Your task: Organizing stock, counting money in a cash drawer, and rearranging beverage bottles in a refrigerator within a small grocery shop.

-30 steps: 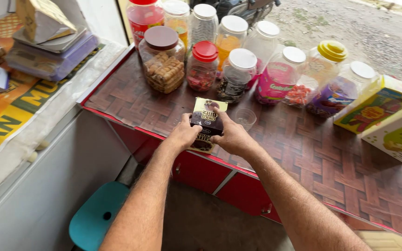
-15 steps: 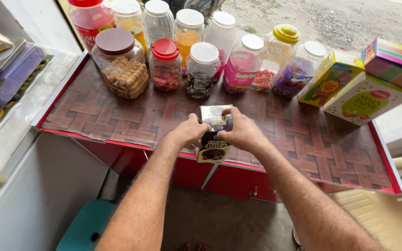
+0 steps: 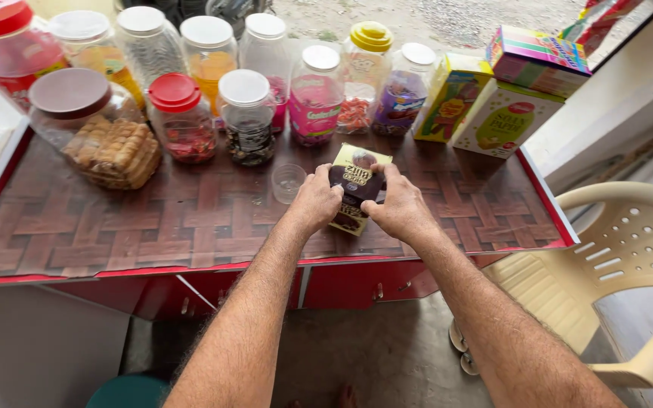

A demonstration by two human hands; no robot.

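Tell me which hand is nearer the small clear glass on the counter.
Left. The left hand grips the sachet just right of the clear glass, almost touching it; the right hand holds the sachet's far side, further away.

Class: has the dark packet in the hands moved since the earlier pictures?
Yes: the packet has shifted right, from left of the small glass to its right.

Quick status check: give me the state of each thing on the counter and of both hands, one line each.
Left hand: shut on sachet, left edge.
Right hand: shut on sachet, right edge.
Sachet: held between both hands above the counter; whether torn cannot be told.
Small glass: upright, looks empty.
Biscuit jar: brown lid on.
Red-lidded jar: lid on.
Plastic chair: unoccupied.
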